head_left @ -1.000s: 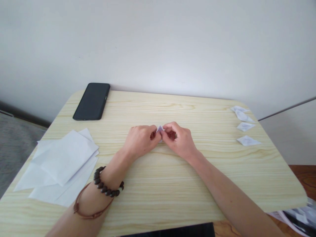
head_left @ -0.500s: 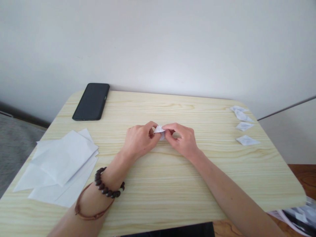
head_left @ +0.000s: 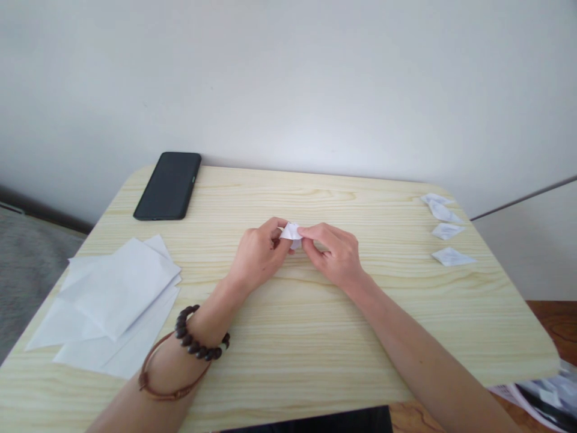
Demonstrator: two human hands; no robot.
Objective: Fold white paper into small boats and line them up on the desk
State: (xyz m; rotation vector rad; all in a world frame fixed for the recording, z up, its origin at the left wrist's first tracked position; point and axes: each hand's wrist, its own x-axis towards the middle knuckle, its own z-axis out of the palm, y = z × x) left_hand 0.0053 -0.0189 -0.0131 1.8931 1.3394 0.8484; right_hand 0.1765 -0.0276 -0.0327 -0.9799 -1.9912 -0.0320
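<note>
In the head view, the person's left hand [head_left: 259, 254] and right hand [head_left: 336, 252] face each other above the middle of the table [head_left: 288, 349]. Each grip pinches the small folded paper [head_left: 291, 231], which sits between them. White sheets [head_left: 128, 285] lie overlapping on the left, near a black tablet [head_left: 167, 185]; pointed paper pieces [head_left: 453, 257] lie along the right edge.
</note>
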